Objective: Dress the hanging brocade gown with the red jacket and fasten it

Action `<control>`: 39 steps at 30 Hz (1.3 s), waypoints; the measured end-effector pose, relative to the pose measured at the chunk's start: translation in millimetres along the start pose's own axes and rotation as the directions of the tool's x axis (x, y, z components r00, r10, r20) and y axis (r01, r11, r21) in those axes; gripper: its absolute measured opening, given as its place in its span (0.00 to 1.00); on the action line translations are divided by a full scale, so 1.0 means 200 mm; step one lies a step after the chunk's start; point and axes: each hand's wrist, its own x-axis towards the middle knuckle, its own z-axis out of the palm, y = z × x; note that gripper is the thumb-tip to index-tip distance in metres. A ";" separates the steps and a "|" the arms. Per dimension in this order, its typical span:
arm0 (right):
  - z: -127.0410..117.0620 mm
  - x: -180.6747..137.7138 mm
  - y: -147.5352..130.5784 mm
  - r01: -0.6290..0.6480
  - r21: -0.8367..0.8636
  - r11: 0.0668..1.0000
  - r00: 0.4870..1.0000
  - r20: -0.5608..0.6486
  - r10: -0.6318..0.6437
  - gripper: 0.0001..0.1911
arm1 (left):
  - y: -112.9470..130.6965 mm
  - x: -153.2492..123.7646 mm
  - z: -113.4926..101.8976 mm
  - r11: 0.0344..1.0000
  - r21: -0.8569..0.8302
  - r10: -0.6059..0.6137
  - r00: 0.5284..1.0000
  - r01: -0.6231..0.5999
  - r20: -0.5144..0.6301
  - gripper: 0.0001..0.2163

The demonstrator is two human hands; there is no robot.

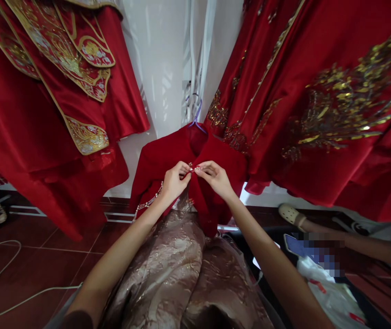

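The red jacket is hung from a purple hanger near the white wall, its collar pointed upward and its long axis run down from there toward the camera. Its front edges are pinched near the chest — one between the narrowed fingers of the left hand, the other by those of the right hand. Whatever fastening lies between them is mostly covered by fingertips. The patterned fabric below is crossed by the left forearm and cut off at the lower border.
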 end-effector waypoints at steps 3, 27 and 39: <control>0.01 0.00 -0.02 0.032 -0.039 0.999 0.999 -0.030 -0.033 0.15 | 0.04 0.01 -0.03 0.990 0.092 0.096 0.992 -0.103 0.081 0.06; 0.01 -0.06 -0.06 0.085 -0.141 0.986 0.985 -0.135 -0.105 0.17 | 0.15 0.06 -0.09 0.931 0.295 0.154 0.964 -0.215 0.216 0.03; -0.03 -0.04 -0.06 0.093 -0.115 0.989 0.994 -0.052 -0.100 0.18 | 0.16 0.07 -0.10 0.895 0.337 0.209 0.942 -0.292 0.262 0.04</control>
